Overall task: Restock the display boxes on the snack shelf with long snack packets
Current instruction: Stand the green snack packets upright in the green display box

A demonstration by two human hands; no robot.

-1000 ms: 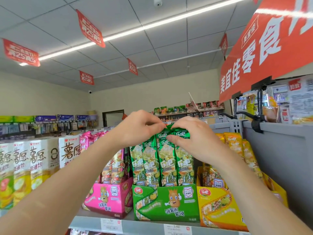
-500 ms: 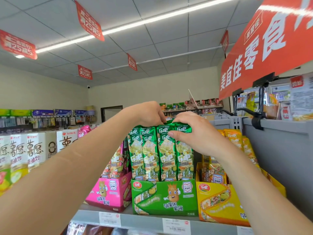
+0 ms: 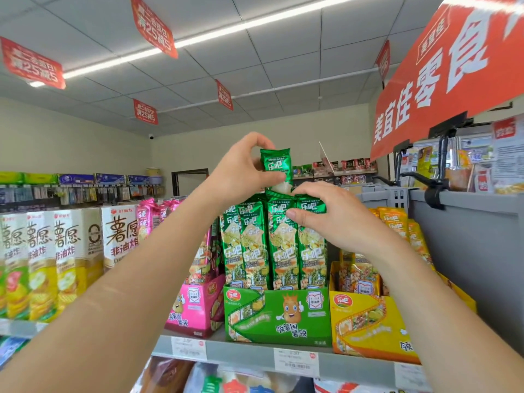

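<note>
A green display box stands on the shelf, filled with upright long green snack packets. My left hand pinches one green packet by its side, and its top rises above the row behind. My right hand rests on the tops of the front packets, thumb pressed on one, fingers curled over them. A pink display box with pink packets sits to the left, and a yellow display box with yellow packets to the right.
The shelf edge carries price tags. Tall white and yellow cartons line the shelf at left. A grey partition with a black clamp rises at right under a red banner. More packets lie on the shelf below.
My left hand has lifted one green packet up out of the row. My right hand has stayed on the packet tops, thumb lower on the front one. The view has tilted slightly.
</note>
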